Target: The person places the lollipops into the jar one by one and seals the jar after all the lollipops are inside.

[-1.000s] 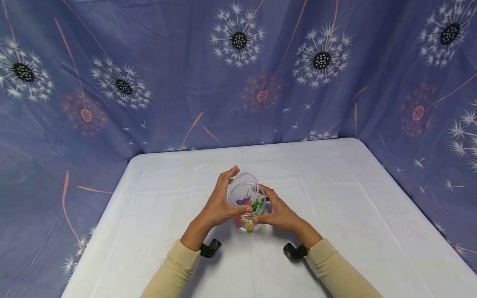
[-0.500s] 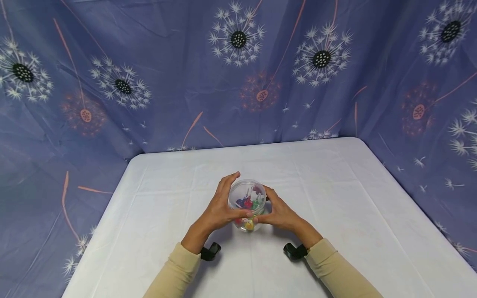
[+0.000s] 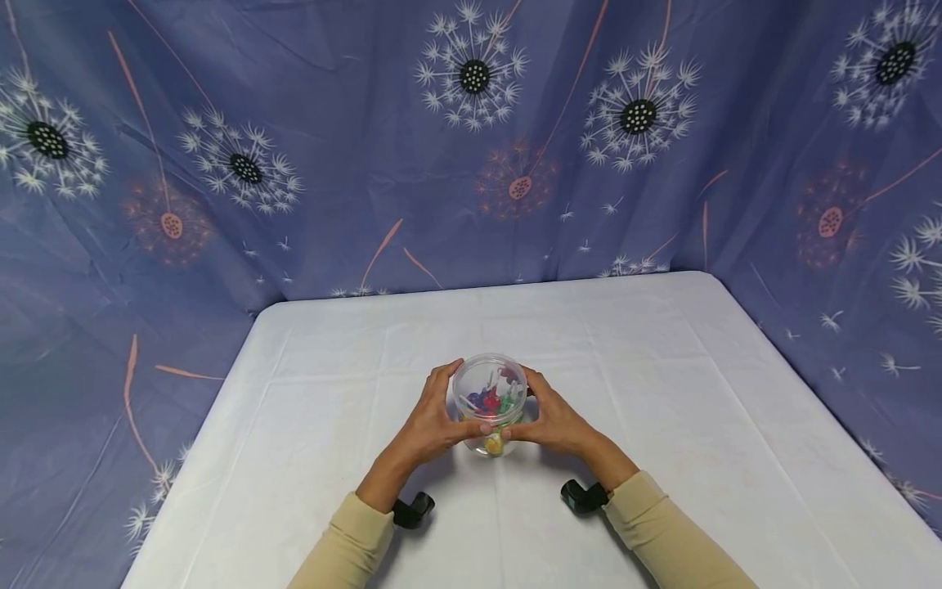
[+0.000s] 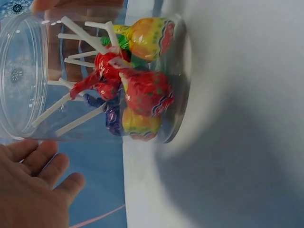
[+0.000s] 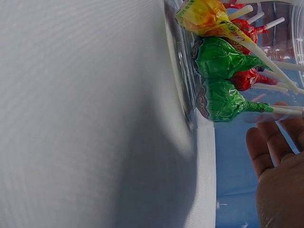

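Observation:
A clear round jar (image 4: 52, 109) stands upright on the table with wrapped lollipops inside. A clear lid (image 3: 474, 380) covers its mouth. Through the wall, the left wrist view shows a red lollipop (image 4: 149, 92) and a yellow one (image 4: 151, 39), sticks pointing up the jar. Green lollipops (image 5: 218, 58) show in the right wrist view. My left hand (image 3: 430, 419) holds the jar's left side near the rim, thumb in front and fingers reaching round the back. Opposite it, my right hand (image 3: 553, 421) grips the right side, its thumb close to the left thumb.
A white cloth covers the table (image 3: 662, 393). Behind and at both sides hangs a blue curtain (image 3: 331, 164) with dandelion prints. Each wrist carries a small black camera, one on the left (image 3: 414, 510) and one on the right (image 3: 584, 496).
The clear lid, tilted up above the jar's mouth a second ago, has come down flat onto it. My left fingers have lowered along the rim; the right hand has stayed in place.

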